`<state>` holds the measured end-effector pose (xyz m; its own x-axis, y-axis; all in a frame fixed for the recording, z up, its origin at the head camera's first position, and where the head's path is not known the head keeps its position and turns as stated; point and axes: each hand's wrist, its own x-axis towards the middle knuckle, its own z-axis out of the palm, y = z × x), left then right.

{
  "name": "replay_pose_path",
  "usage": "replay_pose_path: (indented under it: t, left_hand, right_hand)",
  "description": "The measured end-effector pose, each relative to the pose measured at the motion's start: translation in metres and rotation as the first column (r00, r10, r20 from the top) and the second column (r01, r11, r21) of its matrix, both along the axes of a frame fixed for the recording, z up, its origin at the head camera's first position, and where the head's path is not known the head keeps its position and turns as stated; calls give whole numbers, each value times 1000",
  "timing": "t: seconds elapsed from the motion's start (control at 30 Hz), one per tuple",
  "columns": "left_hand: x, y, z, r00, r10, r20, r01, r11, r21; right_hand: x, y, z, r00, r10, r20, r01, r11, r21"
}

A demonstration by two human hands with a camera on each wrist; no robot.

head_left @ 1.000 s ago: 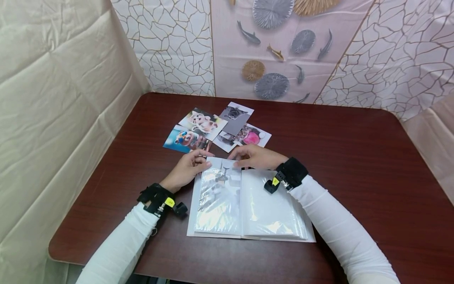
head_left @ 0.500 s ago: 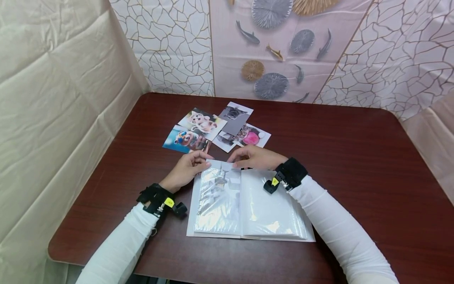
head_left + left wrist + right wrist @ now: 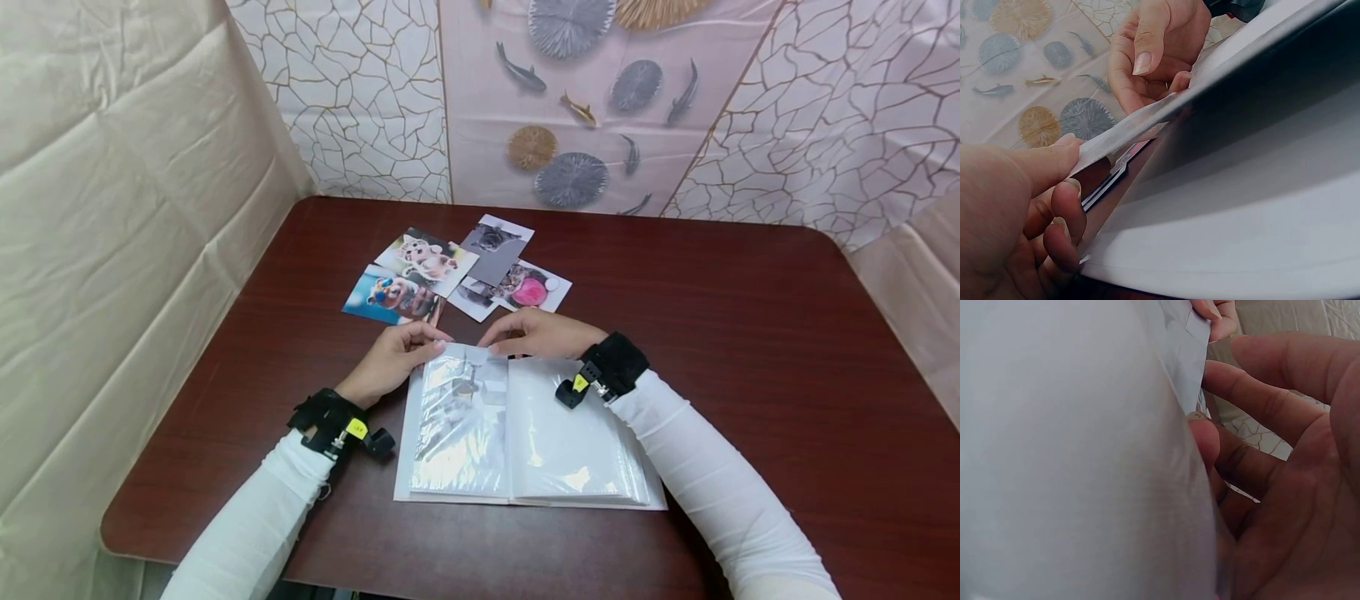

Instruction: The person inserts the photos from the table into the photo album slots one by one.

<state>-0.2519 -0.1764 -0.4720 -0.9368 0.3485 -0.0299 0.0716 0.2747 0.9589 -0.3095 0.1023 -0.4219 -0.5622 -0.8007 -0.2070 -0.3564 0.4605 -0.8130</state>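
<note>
A white photo album lies open on the table, with clear plastic sleeves on its pages. A pale photo shows through the left sleeve, its top edge near the sleeve's mouth. My left hand pinches the upper left corner of that page; in the left wrist view its thumb lies on top with fingers beneath. At the page's top right, my right hand touches the edge with relaxed fingers, its thumb raised off the sheet. Glare hides part of the picture.
Beyond the album lie several loose photos: a blue one, one with a white animal, a grey one and one with a pink spot. They overlap on the brown table. A cream curtain hangs at left.
The pale photo's top edge has moved down toward the sleeve, closer to me. Both hands stay almost in place at the page's top corners. The loose photos have not moved.
</note>
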Motion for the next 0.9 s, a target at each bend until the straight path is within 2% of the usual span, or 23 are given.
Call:
replay_pose_path:
  t: [0.2,0.37,0.57,0.9]
  left_hand:
    - [1,0,-1,1000,5,1,-5,1000,-9]
    - [1,1,1,1000,-17,21,17,1000,0]
    - [2,1,1,1000,-31,-4,31,999,-31]
    - [3,0,1,998,-52,-22,51,998,-28]
  right_hand:
    - [2,0,1,1000,0,20,0,1000,11]
    - [2,0,1,999,-3,47,3,1000,-2]
    - [2,0,1,998,-23,57,22,1000,6]
    - [3,1,2,998,-23,52,22,999,26]
